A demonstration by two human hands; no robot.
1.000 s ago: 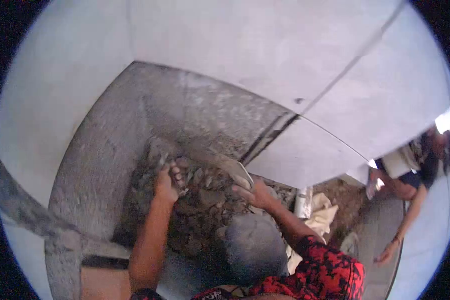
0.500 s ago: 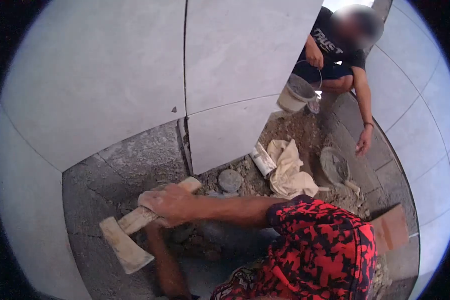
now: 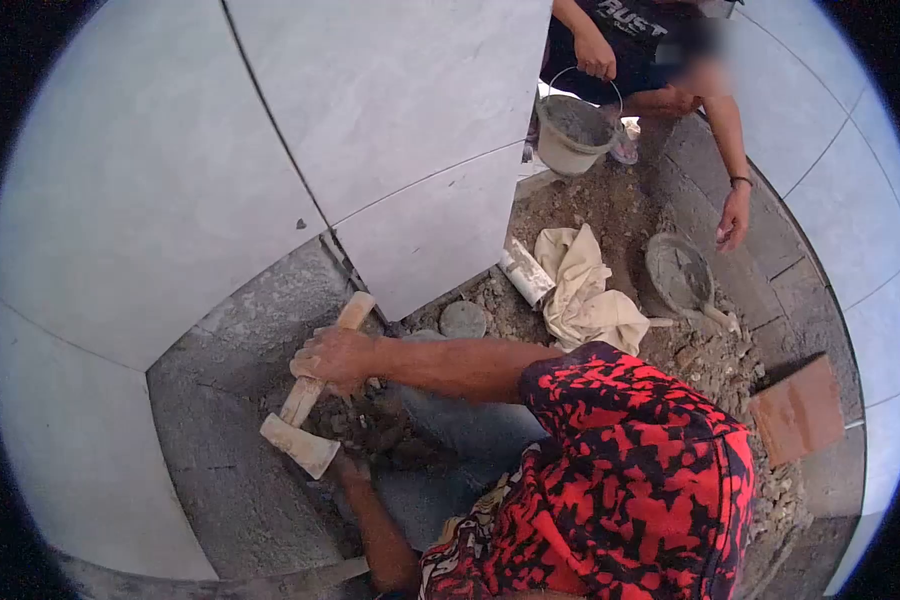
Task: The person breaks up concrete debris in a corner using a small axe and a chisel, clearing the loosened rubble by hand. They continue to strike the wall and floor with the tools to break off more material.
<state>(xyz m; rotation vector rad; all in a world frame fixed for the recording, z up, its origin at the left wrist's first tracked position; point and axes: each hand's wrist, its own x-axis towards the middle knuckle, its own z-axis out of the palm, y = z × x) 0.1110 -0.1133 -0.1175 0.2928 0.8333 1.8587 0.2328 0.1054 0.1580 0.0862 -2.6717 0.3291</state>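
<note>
My right hand (image 3: 337,360) is wrapped around the wooden handle of a dusty hatchet (image 3: 300,445). Its pale head points down and to the left, over a patch of broken rubble (image 3: 395,425). Just below the hatchet head is my left hand (image 3: 350,468), low near the ground. The hatchet partly covers it, and its fingers are hidden, so I cannot see whether it grips anything. A round grey lump (image 3: 463,320) lies beyond my right forearm.
Tiled walls (image 3: 420,220) stand close on both sides. A co-worker holds a bucket (image 3: 568,155) of grey material by its handle. A pale cloth (image 3: 585,290), a white pipe piece (image 3: 526,272), a mortar-coated pan (image 3: 678,272) and a reddish tile (image 3: 798,410) lie on the rubble.
The hatchet has turned steeper, its head swinging right, nearer my left hand. My view has shifted, and the co-worker and bucket appear higher in it.
</note>
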